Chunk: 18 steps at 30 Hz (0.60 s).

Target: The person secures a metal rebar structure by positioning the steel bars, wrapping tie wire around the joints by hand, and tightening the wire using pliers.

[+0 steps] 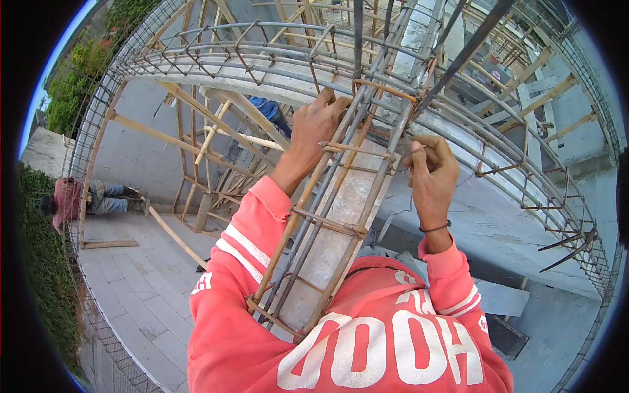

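A rebar cage (319,226) of long bars and square stirrups runs up the middle above a plank (344,203). My left hand (313,128) is closed at the cage's left side, fingers curled against a bar near the joint with the curved cage (252,62). Parts of those fingertips hide behind steel. On the joint's other side, my right hand (432,173) is closed in a pinch close to the bars. A thin dark wire shows by its fingers; its exact path is hard to make out. An orange-brown stirrup (386,90) crosses the joint above both hands.
Dark upright bars (462,56) rise past the joint at the top. Wooden props (213,124) stand below on the left. A person (98,198) is at the far left beside wire mesh (98,124). Blue clothing (267,110) shows beneath the curved cage. Grey floor lies far below.
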Each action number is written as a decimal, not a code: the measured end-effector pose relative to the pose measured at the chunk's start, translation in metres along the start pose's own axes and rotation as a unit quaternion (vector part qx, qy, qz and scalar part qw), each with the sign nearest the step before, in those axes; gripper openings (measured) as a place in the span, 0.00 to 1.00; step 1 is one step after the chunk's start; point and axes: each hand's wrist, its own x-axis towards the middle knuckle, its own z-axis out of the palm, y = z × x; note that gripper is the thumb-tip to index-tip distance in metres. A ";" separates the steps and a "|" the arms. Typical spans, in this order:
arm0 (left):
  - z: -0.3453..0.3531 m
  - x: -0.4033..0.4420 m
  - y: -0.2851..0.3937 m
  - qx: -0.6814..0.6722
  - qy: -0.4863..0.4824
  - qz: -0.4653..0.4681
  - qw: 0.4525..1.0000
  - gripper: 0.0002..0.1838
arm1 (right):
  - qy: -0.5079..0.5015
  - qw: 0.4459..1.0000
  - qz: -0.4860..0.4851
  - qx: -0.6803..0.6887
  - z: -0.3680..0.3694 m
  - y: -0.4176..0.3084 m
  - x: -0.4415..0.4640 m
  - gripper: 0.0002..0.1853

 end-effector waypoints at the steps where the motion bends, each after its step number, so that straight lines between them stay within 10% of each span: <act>1: 0.005 -0.002 -0.001 0.005 0.028 0.007 1.000 0.15 | -0.003 1.000 0.008 0.026 -0.004 0.003 -0.002 0.06; 18: -0.049 0.017 -0.010 -0.323 0.108 -0.055 0.939 0.04 | -0.043 0.995 0.085 0.000 -0.124 -0.039 -0.038 0.07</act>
